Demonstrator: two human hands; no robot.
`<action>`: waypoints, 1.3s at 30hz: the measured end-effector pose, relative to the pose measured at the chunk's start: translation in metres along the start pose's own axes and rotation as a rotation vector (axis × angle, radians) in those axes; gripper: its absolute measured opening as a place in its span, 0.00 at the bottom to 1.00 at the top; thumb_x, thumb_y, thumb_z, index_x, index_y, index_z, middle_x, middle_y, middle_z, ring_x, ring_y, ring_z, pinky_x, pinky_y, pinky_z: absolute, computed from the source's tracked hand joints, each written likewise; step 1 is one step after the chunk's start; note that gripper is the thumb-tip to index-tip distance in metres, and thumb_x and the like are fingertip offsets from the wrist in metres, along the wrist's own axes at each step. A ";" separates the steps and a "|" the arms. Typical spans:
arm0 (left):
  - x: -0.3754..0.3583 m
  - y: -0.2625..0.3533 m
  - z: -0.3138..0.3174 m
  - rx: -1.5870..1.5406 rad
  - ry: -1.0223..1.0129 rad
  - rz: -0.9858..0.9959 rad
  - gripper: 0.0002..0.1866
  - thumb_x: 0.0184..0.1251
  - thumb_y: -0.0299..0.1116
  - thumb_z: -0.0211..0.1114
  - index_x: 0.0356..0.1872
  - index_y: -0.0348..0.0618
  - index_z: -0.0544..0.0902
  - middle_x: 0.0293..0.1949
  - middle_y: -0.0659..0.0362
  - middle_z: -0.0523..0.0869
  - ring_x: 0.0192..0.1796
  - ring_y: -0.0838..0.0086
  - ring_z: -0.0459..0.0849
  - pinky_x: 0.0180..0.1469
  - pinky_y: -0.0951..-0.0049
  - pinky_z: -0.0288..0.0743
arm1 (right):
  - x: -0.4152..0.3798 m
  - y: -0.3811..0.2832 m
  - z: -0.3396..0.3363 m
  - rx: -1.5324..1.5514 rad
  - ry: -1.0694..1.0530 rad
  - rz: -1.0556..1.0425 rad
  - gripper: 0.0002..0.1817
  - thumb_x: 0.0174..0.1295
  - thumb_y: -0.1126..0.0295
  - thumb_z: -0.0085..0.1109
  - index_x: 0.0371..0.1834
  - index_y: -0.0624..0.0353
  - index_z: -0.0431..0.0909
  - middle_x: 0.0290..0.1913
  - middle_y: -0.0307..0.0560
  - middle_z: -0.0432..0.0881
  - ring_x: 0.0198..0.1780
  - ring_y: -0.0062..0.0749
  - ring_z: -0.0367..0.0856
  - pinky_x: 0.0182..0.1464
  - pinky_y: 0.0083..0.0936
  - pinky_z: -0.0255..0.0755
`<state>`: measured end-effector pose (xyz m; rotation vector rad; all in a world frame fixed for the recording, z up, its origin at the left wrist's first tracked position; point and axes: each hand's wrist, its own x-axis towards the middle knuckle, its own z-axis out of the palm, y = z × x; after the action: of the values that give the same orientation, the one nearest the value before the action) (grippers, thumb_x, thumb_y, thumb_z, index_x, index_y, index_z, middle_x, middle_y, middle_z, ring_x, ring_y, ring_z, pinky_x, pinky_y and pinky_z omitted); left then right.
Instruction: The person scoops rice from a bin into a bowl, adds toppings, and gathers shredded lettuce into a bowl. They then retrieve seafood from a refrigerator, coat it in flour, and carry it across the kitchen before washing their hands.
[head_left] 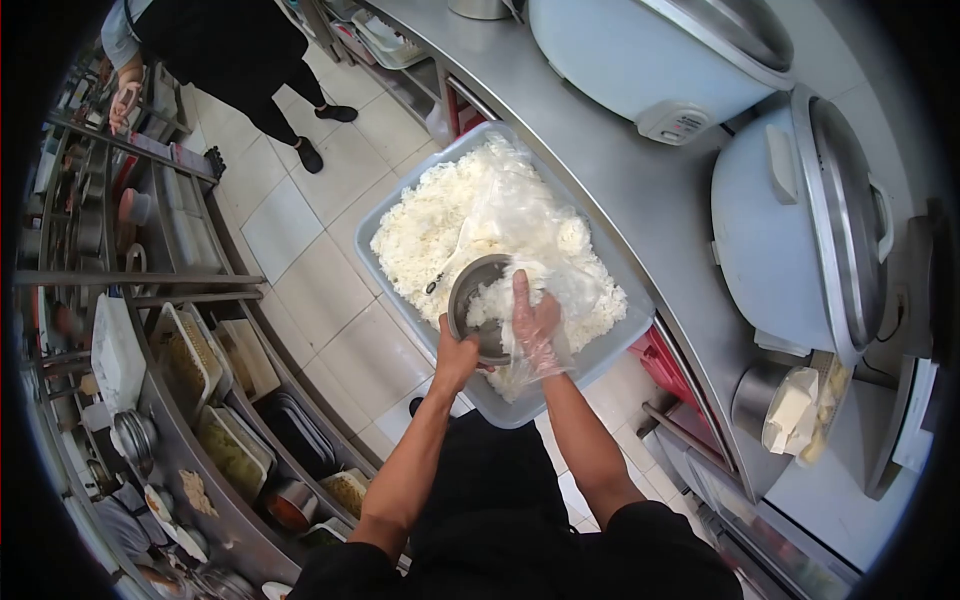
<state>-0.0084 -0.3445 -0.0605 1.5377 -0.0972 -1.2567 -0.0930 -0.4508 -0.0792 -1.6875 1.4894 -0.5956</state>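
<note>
A large pale-blue tub point(378, 262) is heaped with white rice point(425, 215). Over its near half, my left hand point(457, 357) grips the rim of a round metal bowl point(470, 285) that is tilted and has some rice in it. My right hand point(537, 325), inside a clear plastic glove or bag, is at the bowl's right side against the rice; its thumb is raised, and what its fingers hold is hidden. Clear plastic film point(515, 205) lies over part of the rice. A small dark-tipped handle point(432, 287) pokes out of the rice left of the bowl.
A steel counter point(600, 190) on the right bears two large rice cookers point(650, 60) and a metal pot point(757, 398). Shelves with food trays point(187, 360) line the left. Another person in a black apron point(225, 45) stands at the upper left on the tiled floor point(335, 285).
</note>
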 end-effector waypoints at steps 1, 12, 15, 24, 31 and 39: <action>0.000 0.001 -0.001 0.020 -0.006 0.003 0.25 0.54 0.19 0.47 0.54 0.40 0.54 0.42 0.43 0.73 0.28 0.56 0.81 0.17 0.67 0.80 | -0.005 0.015 0.007 0.002 0.007 0.003 0.18 0.55 0.59 0.60 0.41 0.63 0.78 0.36 0.59 0.80 0.34 0.47 0.79 0.40 0.35 0.72; 0.003 -0.009 -0.010 -0.090 -0.041 -0.066 0.33 0.44 0.18 0.48 0.59 0.36 0.57 0.40 0.45 0.76 0.32 0.58 0.82 0.21 0.64 0.81 | 0.014 0.024 -0.044 -0.241 0.151 -0.523 0.23 0.52 0.62 0.63 0.48 0.65 0.73 0.51 0.51 0.75 0.56 0.38 0.70 0.58 0.32 0.62; 0.004 -0.011 -0.016 -0.072 -0.029 -0.074 0.33 0.43 0.18 0.48 0.58 0.34 0.59 0.40 0.45 0.76 0.33 0.58 0.82 0.21 0.64 0.80 | 0.044 0.035 -0.045 0.008 0.270 -0.235 0.27 0.47 0.65 0.67 0.50 0.66 0.72 0.50 0.53 0.76 0.56 0.37 0.70 0.59 0.29 0.62; -0.020 -0.007 -0.059 -0.166 0.006 -0.109 0.29 0.42 0.17 0.47 0.53 0.29 0.62 0.35 0.44 0.77 0.22 0.58 0.80 0.16 0.65 0.77 | 0.027 0.068 -0.064 0.244 0.207 -0.112 0.27 0.46 0.64 0.69 0.51 0.62 0.73 0.44 0.50 0.75 0.49 0.40 0.73 0.52 0.30 0.67; -0.037 -0.013 -0.097 -0.226 0.088 -0.046 0.25 0.43 0.16 0.46 0.49 0.21 0.63 0.33 0.42 0.77 0.22 0.59 0.80 0.14 0.68 0.74 | -0.064 0.073 -0.018 -0.593 -0.205 -0.241 0.38 0.43 0.51 0.67 0.58 0.54 0.66 0.61 0.57 0.60 0.63 0.53 0.56 0.61 0.49 0.54; -0.034 -0.012 -0.087 -0.172 0.074 -0.077 0.25 0.43 0.16 0.46 0.50 0.23 0.63 0.34 0.42 0.77 0.22 0.59 0.80 0.14 0.68 0.76 | -0.055 0.093 0.031 -0.979 -0.409 -0.057 0.29 0.45 0.57 0.63 0.54 0.44 0.71 0.55 0.57 0.68 0.62 0.54 0.59 0.57 0.51 0.60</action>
<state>0.0342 -0.2602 -0.0611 1.4481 0.1166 -1.2331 -0.1352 -0.3897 -0.1635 -2.3724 1.5069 0.5513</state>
